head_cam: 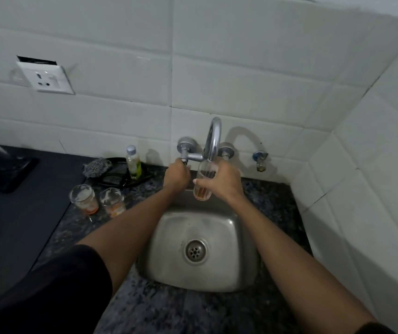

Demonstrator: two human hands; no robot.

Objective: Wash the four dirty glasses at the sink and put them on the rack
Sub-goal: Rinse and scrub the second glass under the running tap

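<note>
Holding a glass [202, 186] of amber liquid, right hand [222, 180] under tap [212, 141].

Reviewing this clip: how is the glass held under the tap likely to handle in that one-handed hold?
The glass looks like clear, thin-walled glass, so probably fragile if knocked against the metal spout. Held in the right hand over the sink, it may turn slippery once wet. Brownish liquid sits in its bottom, adding a little weight low down.

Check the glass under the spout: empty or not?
Not empty. The glass, gripped upright by the right hand under the spout, has amber liquid in its bottom.
</note>
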